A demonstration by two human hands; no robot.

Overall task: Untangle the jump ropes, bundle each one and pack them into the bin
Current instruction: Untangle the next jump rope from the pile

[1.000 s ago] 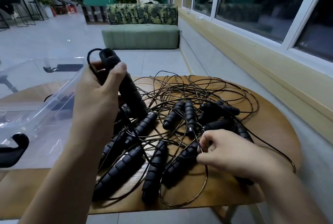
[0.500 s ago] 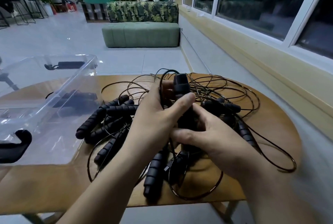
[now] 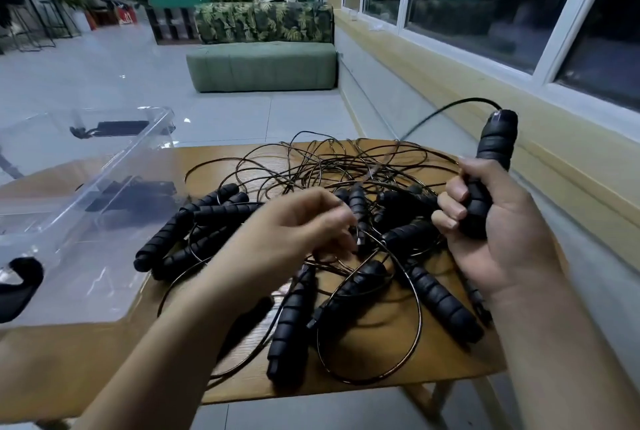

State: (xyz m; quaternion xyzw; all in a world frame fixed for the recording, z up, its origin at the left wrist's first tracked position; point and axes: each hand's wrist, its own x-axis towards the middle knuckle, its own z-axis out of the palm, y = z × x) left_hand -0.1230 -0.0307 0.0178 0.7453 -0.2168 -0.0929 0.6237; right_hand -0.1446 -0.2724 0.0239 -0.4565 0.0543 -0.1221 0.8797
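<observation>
We see the table (image 3: pixel 450 370) first, with the clear bin (image 3: pixel 114 166) sitting on its left side, some dark items already inside. The ropes (image 3: pixel 346 187) sprawl in a tangle across the middle, just right of the bin. Our right hand (image 3: pixel 502 221) is clenched round one handle (image 3: pixel 488 170), lifted upright, its cord arcing back into the pile. Our left hand (image 3: pixel 294 232) hovers blurred over the knot; we cannot tell its grip. Best to trace that cord slowly, lifting loops off instead of yanking.
</observation>
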